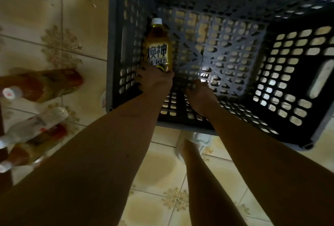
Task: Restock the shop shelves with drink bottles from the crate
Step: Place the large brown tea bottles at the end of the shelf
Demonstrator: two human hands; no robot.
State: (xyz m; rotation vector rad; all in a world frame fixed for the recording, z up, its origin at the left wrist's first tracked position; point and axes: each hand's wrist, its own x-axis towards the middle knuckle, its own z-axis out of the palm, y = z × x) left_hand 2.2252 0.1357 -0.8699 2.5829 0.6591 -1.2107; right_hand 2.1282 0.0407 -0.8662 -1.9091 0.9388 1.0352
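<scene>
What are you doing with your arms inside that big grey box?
A person is reaching both hands into a grey plastic crate on the tiled floor. The left hand grips the bottom end of a yellow drink bottle with a white cap, lying against the crate's left wall. The right hand is down near the crate floor, and what it holds, if anything, is unclear. No other bottle shows inside the crate. More bottles sit at the left edge.
</scene>
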